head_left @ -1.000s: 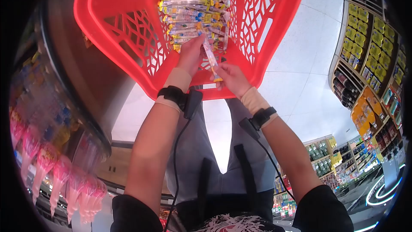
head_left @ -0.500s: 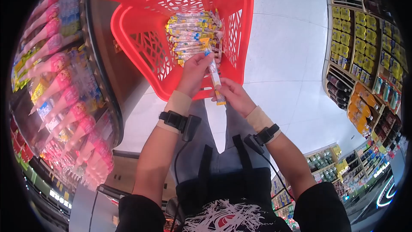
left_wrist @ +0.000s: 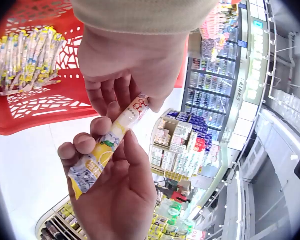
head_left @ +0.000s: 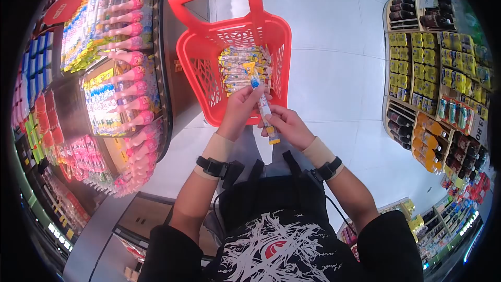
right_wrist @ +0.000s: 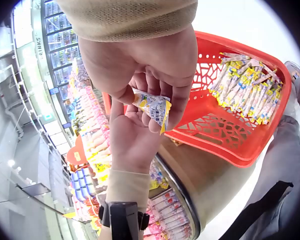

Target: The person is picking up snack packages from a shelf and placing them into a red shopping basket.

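A long, thin stick-shaped snack packet [head_left: 264, 110], white with yellow ends, slants between both hands above the near side of a red shopping basket [head_left: 182, 65]. My left hand [head_left: 240, 112] pinches its upper part between thumb and fingers. Lower down, my right hand [head_left: 290, 127] holds it near the bottom end, thumb on top. The yellow and blue print of the packet [left_wrist: 106, 146] faces up in the left wrist view. In the right wrist view, fingers cover most of the packet [right_wrist: 154, 107]. Many similar packets [head_left: 237, 65] lie stacked in rows inside the basket.
The basket's raised red handle [head_left: 255, 0] stands at its far side. On the left is a display shelf [head_left: 166, 73] with pink-topped packs [head_left: 136, 60] and more stick packets [head_left: 102, 99]. Shelves of yellow packs [head_left: 424, 62] and dark bottles [head_left: 399, 125] line the right, across a pale floor [head_left: 334, 83].
The head view has shifted, so the basket looks smaller and its handle and more shelving show. Both hands keep hold of the packet, which now appears lower in view.
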Available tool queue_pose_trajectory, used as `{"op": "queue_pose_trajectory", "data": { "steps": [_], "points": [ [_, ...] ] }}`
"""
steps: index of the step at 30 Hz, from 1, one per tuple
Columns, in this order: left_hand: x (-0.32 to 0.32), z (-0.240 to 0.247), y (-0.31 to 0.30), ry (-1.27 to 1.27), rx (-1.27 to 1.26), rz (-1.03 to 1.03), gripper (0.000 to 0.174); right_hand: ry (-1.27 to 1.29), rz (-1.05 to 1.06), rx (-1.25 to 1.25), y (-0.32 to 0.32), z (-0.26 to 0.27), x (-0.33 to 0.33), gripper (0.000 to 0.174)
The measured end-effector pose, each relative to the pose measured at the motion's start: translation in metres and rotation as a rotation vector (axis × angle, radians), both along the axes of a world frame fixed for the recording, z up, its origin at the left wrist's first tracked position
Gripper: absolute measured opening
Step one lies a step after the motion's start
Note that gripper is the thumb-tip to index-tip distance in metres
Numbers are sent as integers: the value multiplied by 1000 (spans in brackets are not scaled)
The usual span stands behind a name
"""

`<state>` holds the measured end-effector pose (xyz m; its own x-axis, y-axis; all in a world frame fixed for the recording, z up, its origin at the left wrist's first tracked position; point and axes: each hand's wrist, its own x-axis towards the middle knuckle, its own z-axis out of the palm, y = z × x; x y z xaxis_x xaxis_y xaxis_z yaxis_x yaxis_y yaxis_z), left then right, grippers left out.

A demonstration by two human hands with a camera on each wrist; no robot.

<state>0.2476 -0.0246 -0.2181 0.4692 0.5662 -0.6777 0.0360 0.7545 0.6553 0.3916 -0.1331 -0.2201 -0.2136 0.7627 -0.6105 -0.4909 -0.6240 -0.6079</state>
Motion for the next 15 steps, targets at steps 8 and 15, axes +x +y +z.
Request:
{"op": "queue_pose_trajectory", "data": {
  "steps": [8,15],
  "points": [
    [-2,96,0,-72,182,-50,29,48,31,141,4,84,11,26],
    [-7,157,-11,-14,345,-35,26,-17,139,272,3,130,5,23]
  ]
}}
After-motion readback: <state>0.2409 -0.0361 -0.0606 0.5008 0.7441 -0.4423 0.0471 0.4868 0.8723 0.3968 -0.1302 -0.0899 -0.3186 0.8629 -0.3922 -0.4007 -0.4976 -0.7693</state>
